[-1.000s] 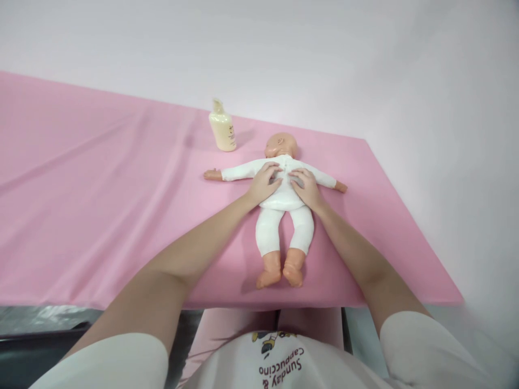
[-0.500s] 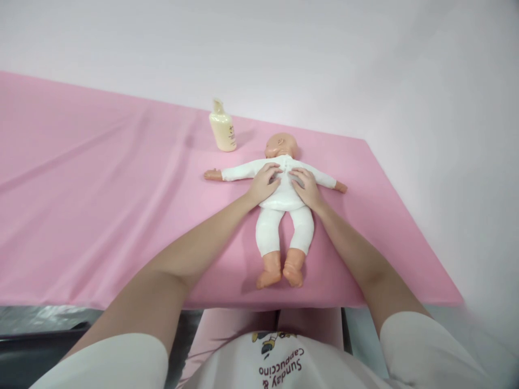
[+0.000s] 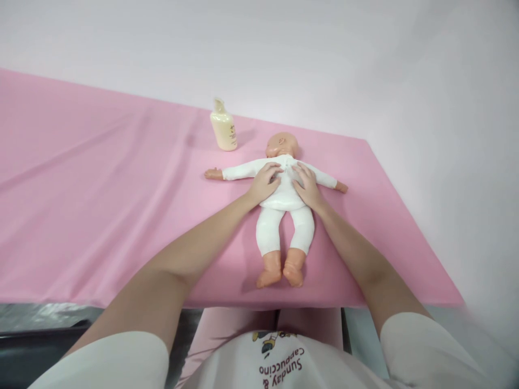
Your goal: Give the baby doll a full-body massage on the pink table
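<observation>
A baby doll (image 3: 286, 197) with a white cloth body lies on the pink-covered table, head away from me and turned to the left. Its arms stretch out to both sides and its bare feet point towards me. My left hand (image 3: 264, 185) rests on the left side of the doll's torso, fingers apart and a little curved. On the torso's right side lies my right hand (image 3: 307, 186), its fingers also spread. Neither hand is wrapped round anything. Both palms are hidden from view.
A cream pump bottle (image 3: 224, 131) stands behind the doll's outstretched arm, left of its head. The pink cloth (image 3: 101, 189) has folds on the left and ends at the table's right and front edges. Behind it is a white wall (image 3: 259, 59).
The fingers of my right hand have shifted slightly upward on the doll's torso. My left hand, the doll and the bottle have stayed in place.
</observation>
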Tool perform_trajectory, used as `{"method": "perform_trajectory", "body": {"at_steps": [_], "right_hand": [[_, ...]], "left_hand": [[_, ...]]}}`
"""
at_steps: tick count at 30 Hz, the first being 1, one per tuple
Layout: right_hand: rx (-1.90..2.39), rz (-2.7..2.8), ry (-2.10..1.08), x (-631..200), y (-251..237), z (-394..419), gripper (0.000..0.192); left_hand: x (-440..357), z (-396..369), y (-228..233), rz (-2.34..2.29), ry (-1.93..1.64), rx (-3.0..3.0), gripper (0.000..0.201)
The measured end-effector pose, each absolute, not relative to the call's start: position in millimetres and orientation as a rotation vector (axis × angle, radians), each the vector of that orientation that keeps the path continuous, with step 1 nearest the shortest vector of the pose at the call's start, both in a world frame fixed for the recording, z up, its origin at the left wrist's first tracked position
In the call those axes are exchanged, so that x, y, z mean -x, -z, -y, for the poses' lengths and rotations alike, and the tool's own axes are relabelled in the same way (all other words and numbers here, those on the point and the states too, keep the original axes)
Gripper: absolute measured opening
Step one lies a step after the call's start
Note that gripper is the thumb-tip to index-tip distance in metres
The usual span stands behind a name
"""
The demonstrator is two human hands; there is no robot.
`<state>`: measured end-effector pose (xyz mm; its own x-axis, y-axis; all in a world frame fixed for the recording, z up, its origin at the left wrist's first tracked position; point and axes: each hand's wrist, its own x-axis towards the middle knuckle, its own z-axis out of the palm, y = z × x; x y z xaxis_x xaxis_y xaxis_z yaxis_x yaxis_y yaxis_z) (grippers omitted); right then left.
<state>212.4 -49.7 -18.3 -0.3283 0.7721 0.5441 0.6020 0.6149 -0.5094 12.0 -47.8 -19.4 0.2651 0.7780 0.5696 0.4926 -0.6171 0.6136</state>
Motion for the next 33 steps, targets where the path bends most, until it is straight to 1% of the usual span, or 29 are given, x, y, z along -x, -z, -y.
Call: {"method": "perform_trajectory", "body": {"at_steps": [3,6,9,12,16,20,21,24,28,30,33], "right_hand": [[1.112,2.072,-0.296,-213.6,20.3,47.9,0.045],[1.105,2.080,-0.320,-214.8,23.0,45.2,0.044],[1.113,2.071,-0.316,-215.4,26.6,42.2,0.047],[1.157,2.050,-0.320,-215.2,30.7,39.2,0.052],[1.171,2.040,-0.327,-214.1,32.1,38.7,0.051],[1.130,2.038,-0.271,-212.5,25.1,46.1,0.041],[1.107,2.041,-0.253,-212.1,22.4,48.7,0.037],[1.013,2.086,-0.233,-211.2,13.9,56.1,0.024],[0.859,2.208,-0.285,-211.1,5.1,61.7,0.010],[0.813,2.250,-0.312,-211.2,2.6,62.9,0.010],[0.788,2.282,-0.352,-211.0,0.8,64.0,0.016]], "left_hand": [[-12.3,49.4,18.0,-1.180,-1.279,-2.232,0.032],[-11.6,49.2,18.0,-1.197,-1.265,-2.234,0.042],[-10.0,46.1,20.1,-1.224,-1.226,-2.251,0.050],[-8.9,42.3,23.3,-1.230,-1.204,-2.271,0.052],[-9.4,42.9,22.8,-1.232,-1.229,-2.262,0.048],[-10.2,52.6,13.5,-1.137,-1.255,-2.344,0.020],[-10.2,55.5,10.7,-1.084,-1.243,-2.390,0.017],[-9.4,61.8,4.3,-0.958,-1.204,-2.515,0.020],[-8.4,63.9,2.5,-0.899,-1.198,-2.601,0.030],[-8.2,63.6,2.9,-0.866,-1.183,-2.620,0.032],[-8.3,62.7,2.7,-0.832,-1.139,-2.623,0.033]]}}
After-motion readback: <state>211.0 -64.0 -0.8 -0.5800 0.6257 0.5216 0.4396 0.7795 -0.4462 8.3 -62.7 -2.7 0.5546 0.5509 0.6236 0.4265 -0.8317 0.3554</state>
